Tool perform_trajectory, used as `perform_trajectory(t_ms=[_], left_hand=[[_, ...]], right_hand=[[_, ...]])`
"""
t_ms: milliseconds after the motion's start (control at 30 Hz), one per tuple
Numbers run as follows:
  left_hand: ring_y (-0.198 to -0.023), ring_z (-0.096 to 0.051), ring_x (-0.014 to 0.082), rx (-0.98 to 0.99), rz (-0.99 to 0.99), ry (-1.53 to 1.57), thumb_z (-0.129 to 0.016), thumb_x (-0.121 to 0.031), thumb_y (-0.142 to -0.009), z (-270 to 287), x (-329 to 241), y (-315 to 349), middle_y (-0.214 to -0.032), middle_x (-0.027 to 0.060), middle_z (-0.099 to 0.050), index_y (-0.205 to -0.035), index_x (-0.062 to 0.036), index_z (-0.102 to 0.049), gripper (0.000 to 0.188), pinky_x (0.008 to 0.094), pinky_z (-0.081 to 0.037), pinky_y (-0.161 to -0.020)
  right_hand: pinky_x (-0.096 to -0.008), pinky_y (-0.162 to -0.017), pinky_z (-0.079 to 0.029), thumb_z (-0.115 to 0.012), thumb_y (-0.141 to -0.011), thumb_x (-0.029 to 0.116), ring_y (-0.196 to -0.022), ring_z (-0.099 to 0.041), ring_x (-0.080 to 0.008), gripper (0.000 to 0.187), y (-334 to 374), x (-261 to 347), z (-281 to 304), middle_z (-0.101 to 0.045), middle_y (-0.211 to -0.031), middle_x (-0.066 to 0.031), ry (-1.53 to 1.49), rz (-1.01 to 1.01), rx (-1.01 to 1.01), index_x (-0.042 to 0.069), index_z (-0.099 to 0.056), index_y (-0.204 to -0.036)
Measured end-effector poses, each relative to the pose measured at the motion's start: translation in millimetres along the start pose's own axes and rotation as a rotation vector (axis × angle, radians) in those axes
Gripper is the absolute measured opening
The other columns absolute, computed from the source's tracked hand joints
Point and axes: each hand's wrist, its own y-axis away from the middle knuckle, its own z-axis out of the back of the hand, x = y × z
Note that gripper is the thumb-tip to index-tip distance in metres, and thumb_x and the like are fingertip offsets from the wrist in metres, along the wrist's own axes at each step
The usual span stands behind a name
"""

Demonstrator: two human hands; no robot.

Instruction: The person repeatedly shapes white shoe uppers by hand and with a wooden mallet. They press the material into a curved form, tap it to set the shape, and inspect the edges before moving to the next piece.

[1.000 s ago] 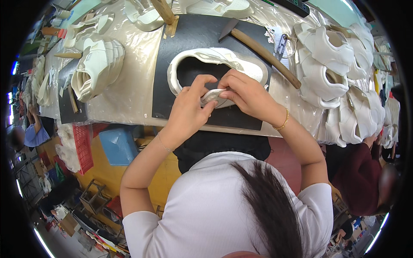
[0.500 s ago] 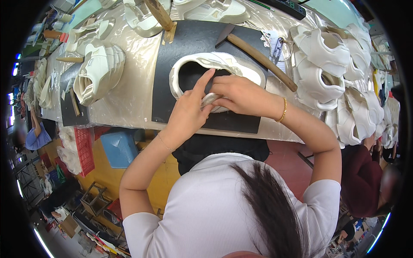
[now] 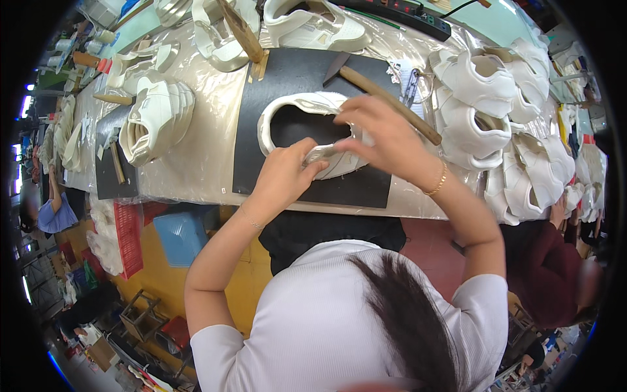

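A white shoe upper (image 3: 307,100) lies on a black mat (image 3: 353,195), its wide opening facing up. My left hand (image 3: 284,171) pinches the upper's near edge between thumb and fingers, where the edge is folded up and shows a greyish lining. Over the right part of the same upper is my right hand (image 3: 386,138), slightly blurred, with thumb and fingers spread apart. Nothing shows between its fingers. Whether its thumb touches the folded edge I cannot tell. Just beyond that hand, a hammer (image 3: 390,104) with a wooden handle lies slantwise across the mat's right side.
Stacked white uppers (image 3: 473,85) crowd the right side, and a smaller stack (image 3: 157,117) stands at left. A wooden handle (image 3: 241,32) rises at the mat's far left corner. Near the back edge lies a black power strip (image 3: 408,19). A blue stool (image 3: 179,236) and red crate (image 3: 127,238) are below.
My right hand has lifted off the folded edge and opened, its fingers spreading. My left hand keeps its pinch on the upper. The view has shifted slightly.
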Motion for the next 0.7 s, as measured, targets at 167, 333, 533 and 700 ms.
perform_trajectory(t_ms=[167,333,533,700], left_hand=[[-0.064,-0.060,0.0149,-0.233,-0.094,0.338,-0.073,-0.030,-0.090,14,-2,-8,-0.071,0.0103,-0.063,-0.104,-0.0036,-0.065,0.031,0.0338,-0.046,-0.059],[-0.080,-0.057,0.0134,-0.199,-0.160,1.102,-0.065,-0.025,-0.097,40,7,-19,-0.092,0.0042,-0.066,-0.139,-0.0030,-0.049,0.050,0.0289,-0.048,-0.075],[-0.093,-0.054,0.0141,-0.317,-0.217,0.677,-0.065,-0.032,-0.096,47,15,-22,-0.107,0.0106,-0.059,-0.145,-0.0014,-0.037,0.064,0.0285,-0.044,-0.085],[-0.093,-0.052,0.0143,-0.407,-0.277,0.613,-0.061,-0.034,-0.092,39,18,-19,-0.106,0.0088,-0.057,-0.143,-0.0008,-0.038,0.065,0.0283,-0.041,-0.087]], right_hand=[[-0.0353,-0.085,-0.054,-0.071,-0.091,0.025,-0.106,-0.064,-0.0280,0.057,26,-8,21,-0.059,-0.123,-0.0182,-0.319,-0.561,-0.311,0.005,-0.048,-0.139],[-0.0300,-0.071,-0.057,-0.062,-0.098,0.023,-0.091,-0.071,-0.0249,0.066,4,11,26,-0.058,-0.128,-0.0191,-1.019,-0.566,-0.335,0.004,-0.027,-0.150],[-0.0278,-0.072,-0.056,-0.063,-0.097,0.016,-0.089,-0.069,-0.0168,0.048,-48,36,1,-0.062,-0.125,-0.0124,-0.890,-0.355,-0.009,0.004,-0.047,-0.140],[-0.0234,-0.070,-0.052,-0.066,-0.095,0.014,-0.082,-0.066,-0.0102,0.027,-28,28,-7,-0.072,-0.095,-0.0058,-0.490,-0.324,-0.226,0.001,-0.066,-0.118]])
